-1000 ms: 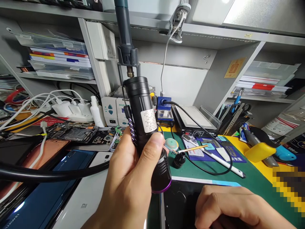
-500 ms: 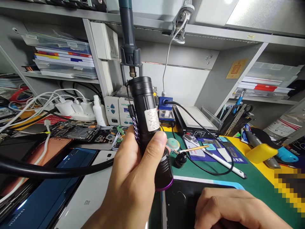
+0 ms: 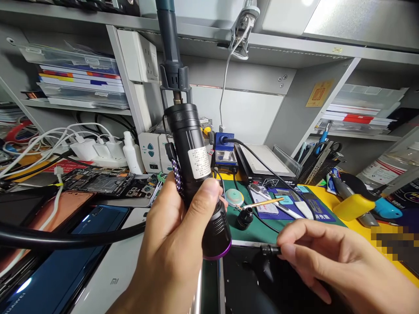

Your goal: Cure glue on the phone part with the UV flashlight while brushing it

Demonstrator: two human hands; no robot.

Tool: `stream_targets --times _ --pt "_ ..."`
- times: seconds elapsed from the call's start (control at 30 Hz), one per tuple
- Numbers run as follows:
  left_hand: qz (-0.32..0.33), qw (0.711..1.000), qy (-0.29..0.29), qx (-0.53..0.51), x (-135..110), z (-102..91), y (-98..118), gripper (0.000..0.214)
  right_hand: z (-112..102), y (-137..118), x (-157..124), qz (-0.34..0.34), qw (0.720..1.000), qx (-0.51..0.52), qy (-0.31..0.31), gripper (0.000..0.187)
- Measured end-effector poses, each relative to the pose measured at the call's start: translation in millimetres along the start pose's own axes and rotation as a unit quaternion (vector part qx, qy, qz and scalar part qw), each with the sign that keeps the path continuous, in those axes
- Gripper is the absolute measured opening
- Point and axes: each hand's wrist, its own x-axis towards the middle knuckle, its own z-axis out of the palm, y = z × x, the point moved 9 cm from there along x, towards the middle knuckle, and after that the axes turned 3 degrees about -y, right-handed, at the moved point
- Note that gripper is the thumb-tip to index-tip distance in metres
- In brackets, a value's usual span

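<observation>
My left hand (image 3: 175,237) is wrapped round a black flashlight (image 3: 187,138), tilted with its purple-rimmed end (image 3: 222,252) down and to the right. A white label is stuck on its barrel, and a purple patterned wrist cord (image 3: 177,176) hangs beside it. At the lower right, my right hand (image 3: 330,255) pinches a small black ribbed cylinder (image 3: 269,250) between thumb and forefinger; its rear part is hidden by the fingers. Under that hand lies a glossy black panel (image 3: 244,288). A black bottle-like piece (image 3: 244,219) stands on the green mat just beyond.
Phones, among them a white one (image 3: 111,270) and a blue one (image 3: 72,253), lie on the left under a thick black hose (image 3: 72,239). A brush (image 3: 263,203), a hot plate (image 3: 265,161) and a yellow bottle (image 3: 355,207) are to the right. A shelf overhangs the bench.
My right hand has risen and turned, and the small black cylinder now shows in its fingertips. My left hand still grips the flashlight, slightly further left in view.
</observation>
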Motion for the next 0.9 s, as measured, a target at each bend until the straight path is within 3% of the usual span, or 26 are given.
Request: stream_targets --times 0.1,0.23,0.4,0.63,0.9 --pt "-0.008 1.0 0.006 0.004 -0.5 -1.4 -0.8 0.031 -5.5 -4.1 0.4 -0.012 0.999 0.051 0.01 0.05" --pt "-0.013 1.0 0.02 0.006 0.4 -5.2 -4.7 0.035 -7.5 -2.9 2.5 -0.041 0.998 0.046 0.011 0.045" --pt "-0.03 0.999 0.019 0.004 1.0 -4.5 -9.3 0.038 2.4 -0.1 7.0 -0.042 0.999 -0.009 0.003 0.048" --pt "-0.027 0.999 0.015 -0.015 1.4 -3.6 -11.2 0.037 7.0 -1.5 5.4 -0.082 0.989 -0.118 0.019 0.034" --pt "-0.073 0.997 0.004 -0.005 -1.0 0.7 -8.8 0.029 16.7 -18.7 1.3 -0.159 0.952 -0.26 0.036 0.022"
